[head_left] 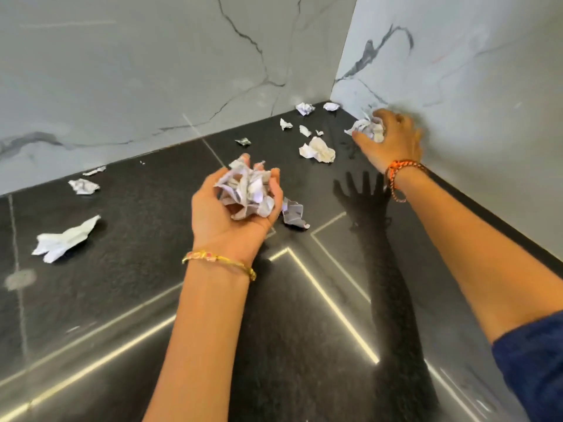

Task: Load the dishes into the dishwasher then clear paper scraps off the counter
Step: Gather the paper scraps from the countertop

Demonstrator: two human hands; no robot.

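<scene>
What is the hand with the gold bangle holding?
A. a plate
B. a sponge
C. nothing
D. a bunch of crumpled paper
D: the left hand, the one with the gold bangle, has its fingers curled up round a bunch of crumpled paper above the black counter.

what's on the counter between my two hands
Head view: one big crumpled paper wad lies on the black counter between left hand and right hand.
</scene>
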